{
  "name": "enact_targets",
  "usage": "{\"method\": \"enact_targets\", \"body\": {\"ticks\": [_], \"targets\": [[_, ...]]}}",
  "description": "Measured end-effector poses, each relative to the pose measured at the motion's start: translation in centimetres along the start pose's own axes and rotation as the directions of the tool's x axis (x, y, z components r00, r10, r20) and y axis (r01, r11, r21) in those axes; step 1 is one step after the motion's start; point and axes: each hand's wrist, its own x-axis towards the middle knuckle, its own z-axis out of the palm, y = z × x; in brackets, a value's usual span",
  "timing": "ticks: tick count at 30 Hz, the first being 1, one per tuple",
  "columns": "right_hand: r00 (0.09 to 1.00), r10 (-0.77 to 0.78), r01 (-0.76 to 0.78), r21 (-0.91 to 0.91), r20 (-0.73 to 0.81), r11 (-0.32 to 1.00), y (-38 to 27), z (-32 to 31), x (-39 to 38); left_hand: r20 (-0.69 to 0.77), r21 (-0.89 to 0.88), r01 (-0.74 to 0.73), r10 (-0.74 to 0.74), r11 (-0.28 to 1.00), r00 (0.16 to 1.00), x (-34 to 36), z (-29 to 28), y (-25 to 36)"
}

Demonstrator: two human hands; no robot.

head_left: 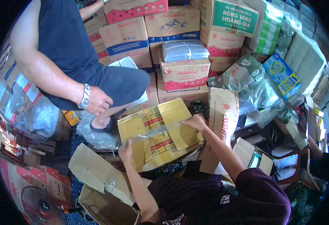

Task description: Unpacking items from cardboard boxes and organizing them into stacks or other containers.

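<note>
A yellowish-brown cardboard box (176, 133) with red-and-black printed bands lies tilted before me, its top flaps folded flat. Clear tape runs across its middle, puckered in places. At the box's near left edge, my left hand (126, 151) has its thumb up and its fingers mostly hidden behind the side. My right hand (195, 122) grips the right-hand flap by its edge, fingers bent. By my left forearm stands an open brown carton (108, 206), one long flap (97, 167) raised. A tall white-and-red carton (223, 116) leans close to my right forearm.
Across from me, another person's hand (97, 100) with a silver bracelet rests near a bent knee. Stacked cartons (172, 24) rise behind; one bears a bundle of clear plastic sheets (185, 50). Plastic-wrapped packs (243, 75) sit at right, a fan (40, 204) at lower left.
</note>
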Motion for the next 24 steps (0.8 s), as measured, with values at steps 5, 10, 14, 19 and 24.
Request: {"method": "enact_targets", "body": {"ticks": [5, 10, 14, 19, 24], "targets": [[0.982, 0.015, -0.056, -0.212, -0.189, 0.976, 0.6, 0.6, -0.8, -0.027, 0.15, 0.098, -0.095, 0.984, 0.995, -0.6, -0.5, 0.5], [0.99, -0.048, 0.02, -0.214, -0.129, 0.977, 0.7, 1.5, 1.2, -0.103, 0.285, 0.183, -0.159, 0.941, 0.982, -4.0, -1.0, 0.6], [0.985, -0.174, 0.149, -0.425, -0.019, 0.893, 0.9, 2.0, 3.3, -0.129, 0.455, 0.077, -0.02, 0.887, 0.991, -6.1, -0.7, 0.7], [0.981, -0.05, -0.018, -0.347, -0.187, 0.938, -0.3, 2.5, 0.7, -0.316, 0.554, -0.056, 0.272, 0.831, 0.909, -8.7, 1.5, 4.1], [0.792, -0.54, 0.112, -0.801, -0.285, 0.588, -3.3, 6.9, -4.8, 0.039, 0.459, -0.335, 0.358, 0.823, 0.933, -11.6, 5.7, 7.6]]}}
